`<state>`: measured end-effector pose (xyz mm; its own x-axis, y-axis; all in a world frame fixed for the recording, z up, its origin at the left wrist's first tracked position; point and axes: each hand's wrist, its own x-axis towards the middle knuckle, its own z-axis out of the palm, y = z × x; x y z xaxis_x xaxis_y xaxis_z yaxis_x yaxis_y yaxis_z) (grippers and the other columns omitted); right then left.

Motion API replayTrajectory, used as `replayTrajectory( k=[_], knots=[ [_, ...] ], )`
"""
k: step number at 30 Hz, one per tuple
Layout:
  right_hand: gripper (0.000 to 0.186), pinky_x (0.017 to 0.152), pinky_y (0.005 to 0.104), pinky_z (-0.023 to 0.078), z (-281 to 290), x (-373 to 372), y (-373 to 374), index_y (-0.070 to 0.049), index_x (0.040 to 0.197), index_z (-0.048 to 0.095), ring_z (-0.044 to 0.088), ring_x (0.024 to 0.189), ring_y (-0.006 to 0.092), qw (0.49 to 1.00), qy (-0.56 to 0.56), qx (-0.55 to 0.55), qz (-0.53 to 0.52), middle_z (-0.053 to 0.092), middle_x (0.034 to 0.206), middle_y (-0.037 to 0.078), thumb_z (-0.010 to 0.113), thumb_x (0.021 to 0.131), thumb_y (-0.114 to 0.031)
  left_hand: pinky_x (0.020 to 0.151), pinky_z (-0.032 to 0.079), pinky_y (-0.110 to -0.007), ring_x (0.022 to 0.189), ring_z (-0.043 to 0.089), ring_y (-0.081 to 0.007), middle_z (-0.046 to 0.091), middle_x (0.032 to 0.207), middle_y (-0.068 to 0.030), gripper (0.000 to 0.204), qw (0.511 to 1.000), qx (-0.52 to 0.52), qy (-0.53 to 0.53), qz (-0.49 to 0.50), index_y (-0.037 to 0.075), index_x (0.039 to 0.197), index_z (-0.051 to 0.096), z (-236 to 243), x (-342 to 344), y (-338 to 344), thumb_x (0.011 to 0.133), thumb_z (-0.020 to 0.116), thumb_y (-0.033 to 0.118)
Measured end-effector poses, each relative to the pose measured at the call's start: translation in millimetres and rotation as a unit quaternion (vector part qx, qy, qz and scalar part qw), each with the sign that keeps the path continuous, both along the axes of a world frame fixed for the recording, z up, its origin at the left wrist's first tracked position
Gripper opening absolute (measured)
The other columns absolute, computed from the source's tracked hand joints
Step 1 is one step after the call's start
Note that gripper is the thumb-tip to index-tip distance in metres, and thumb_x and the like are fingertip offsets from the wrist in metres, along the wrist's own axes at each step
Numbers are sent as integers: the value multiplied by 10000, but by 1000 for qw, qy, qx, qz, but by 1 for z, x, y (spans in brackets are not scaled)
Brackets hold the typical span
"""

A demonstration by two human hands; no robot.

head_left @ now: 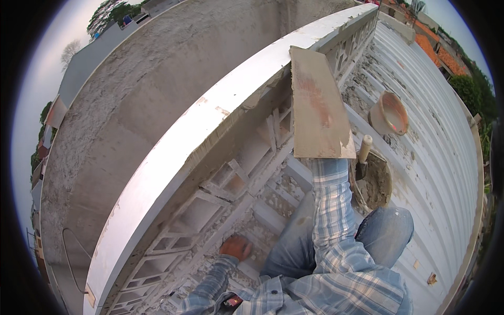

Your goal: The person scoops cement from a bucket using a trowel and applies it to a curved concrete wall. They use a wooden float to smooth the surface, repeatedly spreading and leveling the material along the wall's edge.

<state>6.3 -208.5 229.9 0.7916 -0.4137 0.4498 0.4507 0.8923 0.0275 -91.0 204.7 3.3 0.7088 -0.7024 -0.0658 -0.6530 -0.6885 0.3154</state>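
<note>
A flat grey-brown board (pixel 320 105) is seen beyond the right sleeve (pixel 333 202); the right hand is hidden by it, so its grip cannot be told. The left hand (pixel 236 247) is placed near left beside openwork blocks (pixel 199 212), whether open or closed being unclear

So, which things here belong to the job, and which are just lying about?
Likely the job:
- board, over the right sleeve
- grey mix in its bucket
- tool in that bucket
- second bucket, perhaps

Likely just lying about:
- brown scrap on the roof
- pale chip near it
</note>
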Motion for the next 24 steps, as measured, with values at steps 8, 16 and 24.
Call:
replayTrajectory(
  k=[8, 16, 24],
  knots=[
    [456, 802, 365, 588, -16, -11, 17, 6, 1364, 448, 670, 936, 231, 947, 230, 10, -223, 606, 1194, 153, 451, 1049, -324, 836, 525, -437, 895, 651, -321, 678, 904, -116, 227, 999, -31, 1, 6, 85, 881, 679, 2, 2, 0, 893, 658, 310],
    [449, 872, 358, 557, -1, 49, 14, -44, 1319, 552, 674, 990, 226, 916, 354, -51, -184, 657, 1183, 101, 456, 1020, -366, 765, 519, -482, 812, 638, -372, 663, 850, -161, 245, 1000, -19, -7, 13, 67, 838, 662, -10, 1, 8, 881, 663, 308],
    [457, 888, 365, 553, -25, 97, -12, -79, 1352, 524, 650, 1058, 217, 944, 264, -74, -184, 631, 1205, 76, 438, 1033, -394, 726, 511, -487, 766, 621, -384, 633, 808, -171, 252, 1000, -10, 3, -5, 55, 792, 636, -1, 3, -4, 877, 669, 290]
  ],
)
